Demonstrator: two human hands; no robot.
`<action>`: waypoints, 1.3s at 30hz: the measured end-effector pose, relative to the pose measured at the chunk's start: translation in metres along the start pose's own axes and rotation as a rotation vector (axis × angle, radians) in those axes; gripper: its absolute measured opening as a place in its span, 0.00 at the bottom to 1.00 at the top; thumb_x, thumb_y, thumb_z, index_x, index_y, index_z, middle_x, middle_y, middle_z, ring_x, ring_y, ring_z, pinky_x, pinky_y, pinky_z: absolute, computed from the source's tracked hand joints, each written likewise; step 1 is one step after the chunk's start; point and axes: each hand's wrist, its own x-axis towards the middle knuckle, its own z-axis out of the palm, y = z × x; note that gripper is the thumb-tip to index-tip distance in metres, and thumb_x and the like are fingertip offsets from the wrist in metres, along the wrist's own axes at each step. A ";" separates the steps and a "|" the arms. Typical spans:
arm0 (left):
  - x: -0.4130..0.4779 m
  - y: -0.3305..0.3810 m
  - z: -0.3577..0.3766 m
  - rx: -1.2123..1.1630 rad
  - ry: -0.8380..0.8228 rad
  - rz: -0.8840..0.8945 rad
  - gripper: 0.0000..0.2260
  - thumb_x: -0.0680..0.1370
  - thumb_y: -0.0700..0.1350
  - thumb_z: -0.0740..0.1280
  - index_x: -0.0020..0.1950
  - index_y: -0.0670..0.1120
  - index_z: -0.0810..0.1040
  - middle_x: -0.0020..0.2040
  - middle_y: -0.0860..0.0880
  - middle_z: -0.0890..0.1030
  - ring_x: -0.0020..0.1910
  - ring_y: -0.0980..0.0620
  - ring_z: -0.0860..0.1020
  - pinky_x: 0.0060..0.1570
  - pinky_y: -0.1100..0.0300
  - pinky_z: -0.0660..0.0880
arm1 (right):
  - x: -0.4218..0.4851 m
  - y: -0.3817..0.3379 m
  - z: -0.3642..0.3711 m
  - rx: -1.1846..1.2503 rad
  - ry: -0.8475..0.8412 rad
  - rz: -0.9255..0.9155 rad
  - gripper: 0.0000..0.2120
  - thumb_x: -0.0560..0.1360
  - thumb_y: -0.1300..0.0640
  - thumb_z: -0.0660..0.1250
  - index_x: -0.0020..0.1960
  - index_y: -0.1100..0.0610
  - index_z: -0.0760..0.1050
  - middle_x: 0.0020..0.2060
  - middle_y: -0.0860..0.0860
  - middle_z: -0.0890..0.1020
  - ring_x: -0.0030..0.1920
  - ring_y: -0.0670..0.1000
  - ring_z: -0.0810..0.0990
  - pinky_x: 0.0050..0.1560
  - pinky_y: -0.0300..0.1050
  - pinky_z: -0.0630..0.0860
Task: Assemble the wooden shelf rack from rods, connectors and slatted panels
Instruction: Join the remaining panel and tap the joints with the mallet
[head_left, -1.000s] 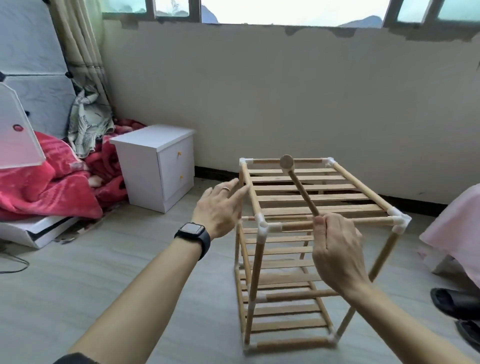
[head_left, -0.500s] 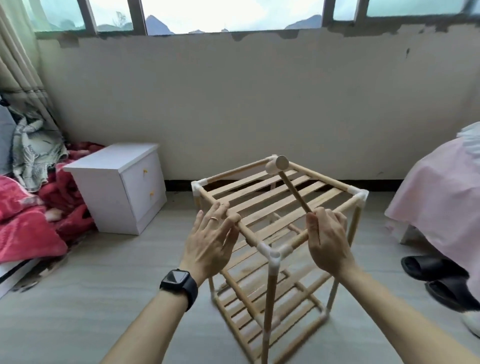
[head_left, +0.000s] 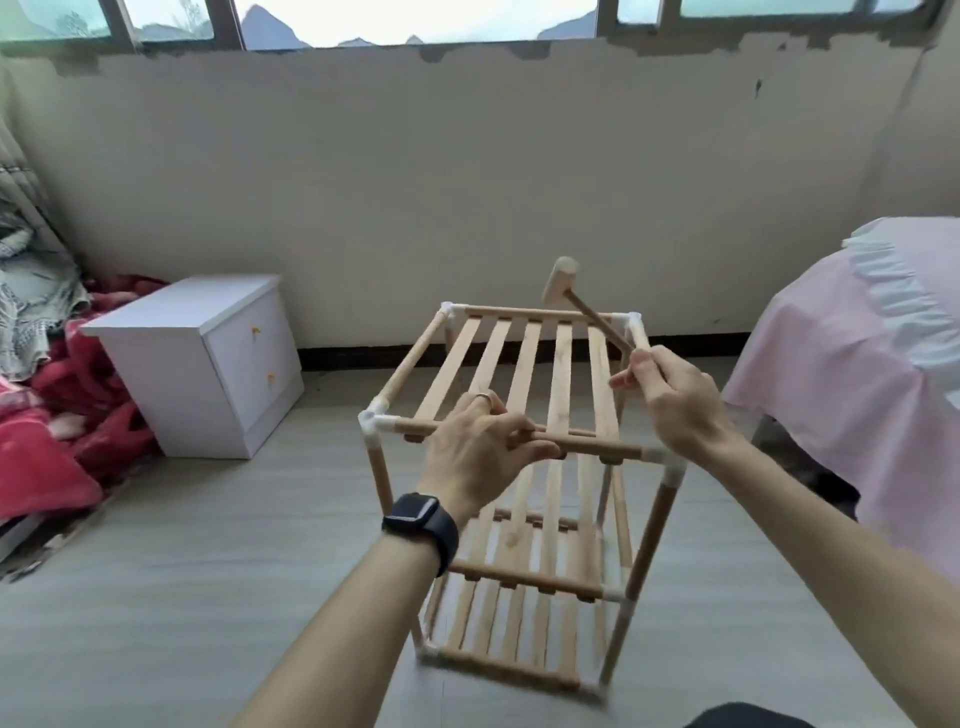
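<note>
1. The wooden shelf rack (head_left: 524, 467) stands upright on the grey floor (head_left: 156, 597), in the middle of the room, with three slatted tiers joined by rods and white corner connectors.
2. The left hand (head_left: 475, 457) is curled around the near top rod (head_left: 597, 448) of the rack – fingers wrapped over it, a ring on one finger and a dark smartwatch (head_left: 421, 522) on the wrist.
3. The right hand (head_left: 670, 400) is closed on the handle of a small wooden mallet (head_left: 571, 293), held above the rack's far right corner.
4. The mallet's head sits up and away from the person, clear of the top slatted panel (head_left: 524, 374) – its handle slants down toward the right hand, crossing in front of the far right connector (head_left: 632, 319).
5. The near left connector (head_left: 371, 422) joins the held rod to a vertical post.
6. A white nightstand (head_left: 208, 364) stands to the left of the rack, against the wall, with red bedding (head_left: 57, 441) heaped beside it.
7. A pink cloth (head_left: 857, 374) covers furniture to the right of the rack.
8. The lower tiers look slightly blurred.
</note>
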 end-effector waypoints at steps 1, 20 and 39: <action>0.005 0.014 0.007 -0.022 0.023 -0.048 0.22 0.72 0.70 0.63 0.54 0.57 0.84 0.48 0.55 0.72 0.49 0.55 0.69 0.44 0.60 0.75 | -0.008 -0.002 -0.002 0.032 0.033 -0.019 0.17 0.86 0.47 0.53 0.47 0.50 0.77 0.42 0.43 0.84 0.42 0.43 0.82 0.39 0.35 0.72; -0.051 -0.018 0.008 -0.545 0.294 -0.372 0.38 0.71 0.66 0.72 0.72 0.54 0.57 0.64 0.52 0.67 0.58 0.53 0.73 0.45 0.69 0.72 | -0.025 -0.063 -0.004 0.620 0.206 -0.178 0.05 0.78 0.55 0.72 0.51 0.54 0.77 0.36 0.49 0.85 0.34 0.49 0.83 0.35 0.37 0.78; -0.073 -0.042 0.021 -0.690 -0.011 -0.393 0.03 0.77 0.54 0.71 0.45 0.58 0.80 0.42 0.58 0.82 0.42 0.65 0.80 0.39 0.71 0.74 | 0.008 -0.205 0.083 1.087 -0.033 -0.087 0.23 0.79 0.54 0.64 0.27 0.49 0.63 0.21 0.48 0.61 0.19 0.48 0.57 0.23 0.39 0.55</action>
